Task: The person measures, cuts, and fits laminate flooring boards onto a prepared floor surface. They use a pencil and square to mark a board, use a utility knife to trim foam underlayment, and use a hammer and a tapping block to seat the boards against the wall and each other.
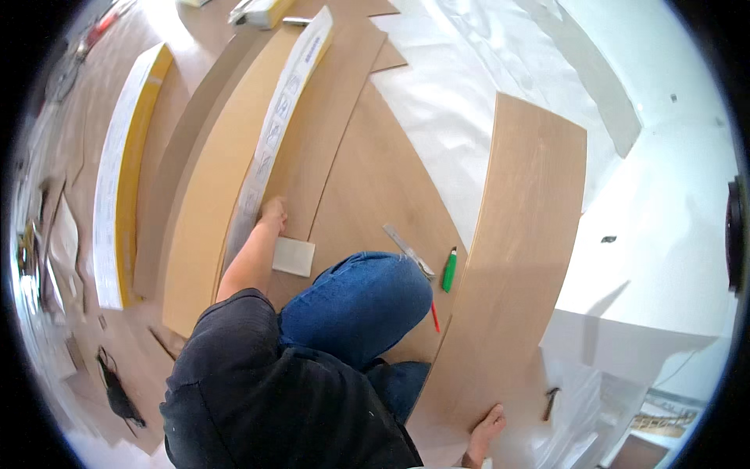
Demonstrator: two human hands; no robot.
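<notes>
My left hand (pixel 273 213) is closed low beside a long opened pack of tan planks (pixel 203 219) with a white printed wrapper edge (pixel 278 109); what its fingers hold is unclear. A pale square block (pixel 293 256) lies just below it. My right hand (pixel 488 426), at the lower right, grips the edge of a long, wide wood-look plank (pixel 523 203) slanting up beside my bent knee. Between knee and plank lie a metal square tool (pixel 406 248), a green utility knife (pixel 450 270) and a red pencil (pixel 435 316).
Laid planks (pixel 367 172) form the floor, bordered by white underlay (pixel 430 78) and a white wall (pixel 656 219). A yellow-and-white pack (pixel 125 180) lies at left, a black bag-like item (pixel 119 391) lower left. A small dark tool (pixel 551 400) and plastic sheet (pixel 582 422) lie lower right.
</notes>
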